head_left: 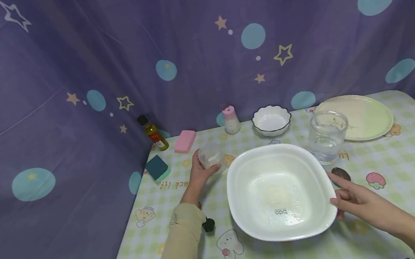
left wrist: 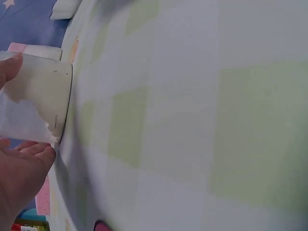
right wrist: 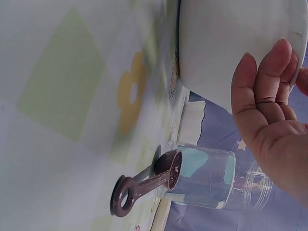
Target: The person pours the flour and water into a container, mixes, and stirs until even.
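Note:
My left hand [head_left: 201, 173] holds a small clear cup [head_left: 210, 154] just left of the basin. In the left wrist view, whitish residue clings inside the cup [left wrist: 41, 91], and the thumb and fingers [left wrist: 36, 154] lie on opposite sides of it. A white rounded-square basin [head_left: 242, 172] stands before me with a pale patch on its bottom. At its right edge my right hand [head_left: 363, 201] grips the rim, thumb on top and fingers bent underneath. Behind that hand lies a dark brown measuring spoon [right wrist: 161, 180], mostly hidden in the head view.
A clear jar of water [head_left: 325, 146] stands behind the basin, near a large oval plate [head_left: 369, 116]. Along the back are a scalloped bowl [head_left: 272, 120], pink-topped shaker [head_left: 231, 120], pink sponge [head_left: 185, 141] and oil bottle [head_left: 156, 135]. A green sponge [head_left: 157, 168] sits at left.

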Motion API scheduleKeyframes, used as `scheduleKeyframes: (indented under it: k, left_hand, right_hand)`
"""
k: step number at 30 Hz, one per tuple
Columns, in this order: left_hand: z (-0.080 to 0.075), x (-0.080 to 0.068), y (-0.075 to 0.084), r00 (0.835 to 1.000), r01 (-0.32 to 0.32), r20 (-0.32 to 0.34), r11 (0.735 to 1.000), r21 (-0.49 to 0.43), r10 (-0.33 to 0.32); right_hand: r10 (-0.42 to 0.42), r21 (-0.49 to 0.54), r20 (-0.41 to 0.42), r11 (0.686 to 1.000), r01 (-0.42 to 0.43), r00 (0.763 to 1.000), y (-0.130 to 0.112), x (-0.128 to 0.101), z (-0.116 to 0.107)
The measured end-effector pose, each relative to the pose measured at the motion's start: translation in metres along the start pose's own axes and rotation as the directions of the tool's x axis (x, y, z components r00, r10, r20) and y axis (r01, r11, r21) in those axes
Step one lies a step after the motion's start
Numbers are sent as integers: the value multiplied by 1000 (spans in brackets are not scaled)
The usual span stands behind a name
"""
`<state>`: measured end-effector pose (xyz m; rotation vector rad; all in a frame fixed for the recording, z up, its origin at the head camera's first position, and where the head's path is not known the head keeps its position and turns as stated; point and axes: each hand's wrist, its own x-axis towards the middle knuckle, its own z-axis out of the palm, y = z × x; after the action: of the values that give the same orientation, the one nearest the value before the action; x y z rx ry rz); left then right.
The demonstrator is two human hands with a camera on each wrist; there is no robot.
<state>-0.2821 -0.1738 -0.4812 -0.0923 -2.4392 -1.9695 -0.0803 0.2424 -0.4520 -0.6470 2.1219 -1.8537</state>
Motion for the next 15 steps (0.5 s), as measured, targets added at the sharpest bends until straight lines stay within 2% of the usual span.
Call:
scheduleKeyframes:
  k: [4,7,15]
  left_hand:
    - [-6,-5,6,998,59,-10,995,80,-58]
    - [-12,-10,13,997,72,-10,989,127,-71]
    - [-21,-33,31,999,-32,26,983,179,27]
  right_hand:
    - [2,5,1,1000,-2,1000,-1,1,0]
    - [-2,9,3,1000,2,1000,-1,2,0]
    - [-8,14,9,1000,7,1000,-1,1,-1]
